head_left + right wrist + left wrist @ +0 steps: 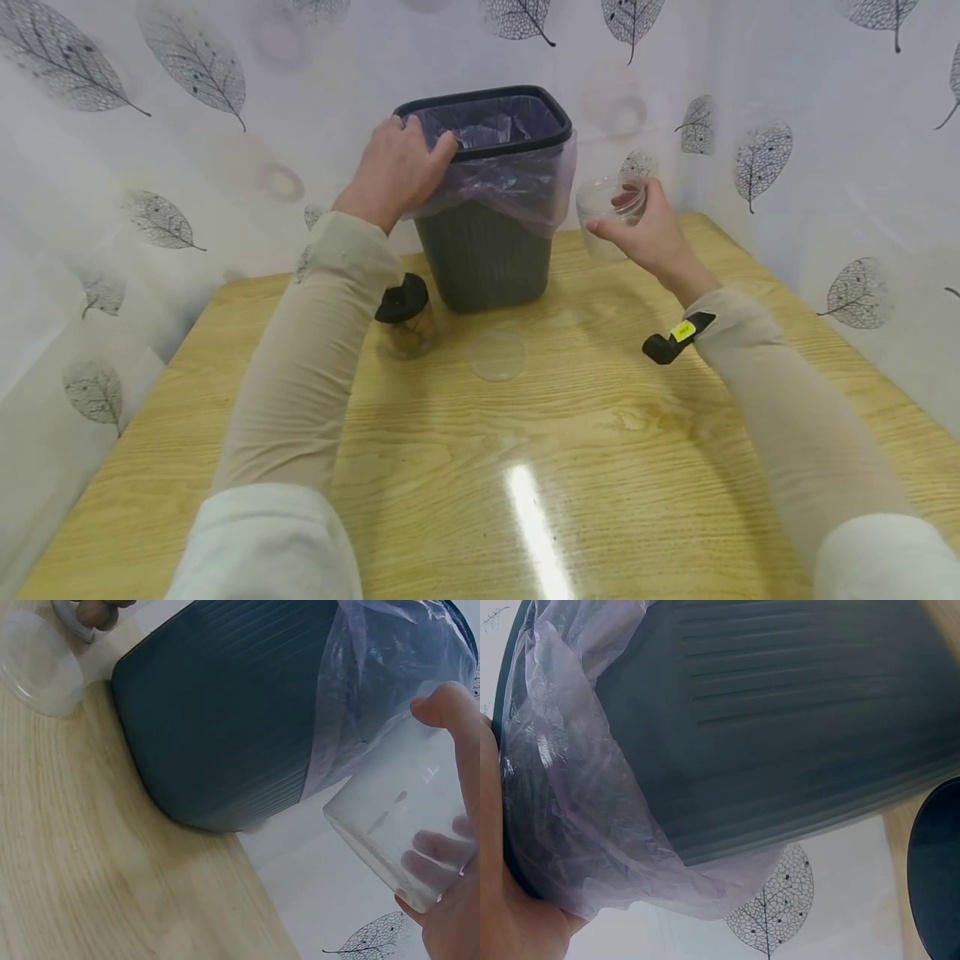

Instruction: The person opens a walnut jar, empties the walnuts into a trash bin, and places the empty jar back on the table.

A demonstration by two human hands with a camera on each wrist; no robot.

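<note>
A dark grey trash bin (487, 258) stands at the back of the table, lined with a translucent purple bag (517, 187) folded over its rim. My left hand (401, 162) grips the rim at the bin's left front, fingers over the edge. To the right of the bin, my right hand (652, 229) holds a clear plastic container (397, 810) above the table, thumb on one side and fingers on the other. The container shows a few small smears and seems otherwise bare inside. A round clear lid (498, 355) lies on the wood in front of the bin.
A clear jar with a black lid (405, 304) stands by the bin's left front, beside my left forearm; round brown things (97, 613) show inside it. The wooden table (600, 467) meets a leaf-patterned curtain (315, 75) behind and at both sides.
</note>
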